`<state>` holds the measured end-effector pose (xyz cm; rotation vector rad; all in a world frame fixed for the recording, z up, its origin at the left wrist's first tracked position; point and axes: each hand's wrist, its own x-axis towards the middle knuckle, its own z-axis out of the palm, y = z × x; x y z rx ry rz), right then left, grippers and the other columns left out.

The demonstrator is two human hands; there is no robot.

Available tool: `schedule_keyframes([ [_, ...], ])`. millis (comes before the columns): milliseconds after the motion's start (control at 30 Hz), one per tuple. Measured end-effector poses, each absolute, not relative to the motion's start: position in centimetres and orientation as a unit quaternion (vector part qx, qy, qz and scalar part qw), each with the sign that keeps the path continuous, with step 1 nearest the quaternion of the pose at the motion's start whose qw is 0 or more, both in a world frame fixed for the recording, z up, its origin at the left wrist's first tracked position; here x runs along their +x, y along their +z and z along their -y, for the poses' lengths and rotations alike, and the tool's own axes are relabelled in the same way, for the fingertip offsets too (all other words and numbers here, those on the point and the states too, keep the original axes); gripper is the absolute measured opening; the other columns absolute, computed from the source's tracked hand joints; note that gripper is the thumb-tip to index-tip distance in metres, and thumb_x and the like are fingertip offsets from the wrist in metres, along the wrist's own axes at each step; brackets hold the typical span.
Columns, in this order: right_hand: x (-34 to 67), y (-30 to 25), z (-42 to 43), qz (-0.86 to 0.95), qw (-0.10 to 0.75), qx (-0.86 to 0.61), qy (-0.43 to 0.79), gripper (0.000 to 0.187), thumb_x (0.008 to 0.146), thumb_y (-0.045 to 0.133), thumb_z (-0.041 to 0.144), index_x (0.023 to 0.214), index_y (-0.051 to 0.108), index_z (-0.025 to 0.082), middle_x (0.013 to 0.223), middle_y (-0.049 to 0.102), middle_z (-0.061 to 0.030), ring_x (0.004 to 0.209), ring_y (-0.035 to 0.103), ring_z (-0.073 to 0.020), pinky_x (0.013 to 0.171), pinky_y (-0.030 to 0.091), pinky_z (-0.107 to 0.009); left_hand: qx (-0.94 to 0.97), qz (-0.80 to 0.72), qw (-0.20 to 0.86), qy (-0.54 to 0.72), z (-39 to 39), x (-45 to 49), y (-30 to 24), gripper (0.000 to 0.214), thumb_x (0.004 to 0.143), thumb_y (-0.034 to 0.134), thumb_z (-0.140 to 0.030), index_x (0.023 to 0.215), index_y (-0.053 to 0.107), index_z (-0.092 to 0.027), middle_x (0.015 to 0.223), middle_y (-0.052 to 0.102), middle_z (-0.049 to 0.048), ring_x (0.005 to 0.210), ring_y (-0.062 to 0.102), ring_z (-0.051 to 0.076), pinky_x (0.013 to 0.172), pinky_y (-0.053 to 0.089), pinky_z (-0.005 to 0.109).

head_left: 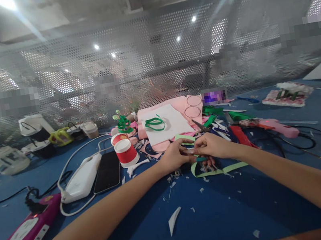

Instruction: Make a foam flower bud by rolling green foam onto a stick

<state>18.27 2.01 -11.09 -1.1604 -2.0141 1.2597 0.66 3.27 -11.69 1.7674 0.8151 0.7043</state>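
Both of my hands meet over the middle of the blue table (212, 217). My left hand (175, 156) and my right hand (213, 145) are closed in pinches on a light green paper strip (217, 171), which loops up to my fingers and trails across the table to the right. Small paper scraps lie under the hands. Just behind my fingers are scissors (200, 126) and a white sheet (166, 125) carrying a dark green paper loop (155, 123).
A red and white paper cup (125, 151), a black phone (107, 171), a white power bank (81, 177) and a purple device (32, 230) sit at the left. A pink glue gun (270, 123) with black cables lies at the right. A perforated metal screen (151, 64) stands behind the table.
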Motion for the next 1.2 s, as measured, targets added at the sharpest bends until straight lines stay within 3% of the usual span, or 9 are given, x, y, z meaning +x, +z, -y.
schedule_keyframes([
  [367,18.61,-11.27,-2.27,0.736,0.222,-0.444,0.460,0.038,0.070,0.057,0.055,0.066,0.053,0.018,0.048,0.060,-0.0006,0.033,0.052,-0.0114,0.033,0.040,-0.022,0.725,-0.353,0.502,0.313,-3.51,0.56,-11.82,0.050,0.055,0.068,-0.008,0.102,0.051,-0.013,0.055,0.058,-0.0043,0.051,0.056,0.010,0.049,0.040,0.019],
  [800,18.48,-11.13,-2.04,0.740,0.226,-0.451,0.446,0.040,0.071,0.055,0.056,0.060,0.049,0.018,0.040,0.056,0.0004,0.030,0.048,-0.0115,0.034,0.039,-0.023,0.727,-0.341,0.508,0.313,-3.38,0.49,-11.60,0.048,0.055,0.073,-0.018,0.099,0.052,-0.013,0.055,0.057,-0.0053,0.052,0.055,0.009,0.049,0.040,0.019],
  [1200,18.41,-11.03,-2.12,0.764,0.287,-0.450,0.364,0.036,0.075,0.053,0.051,0.061,0.047,0.018,0.043,0.052,0.0022,0.034,0.051,-0.0126,0.035,0.040,-0.024,0.693,-0.323,0.552,0.334,-3.69,0.61,-11.94,0.044,0.055,0.070,-0.012,0.095,0.052,-0.013,0.051,0.059,-0.0047,0.049,0.056,0.009,0.052,0.043,0.021],
])
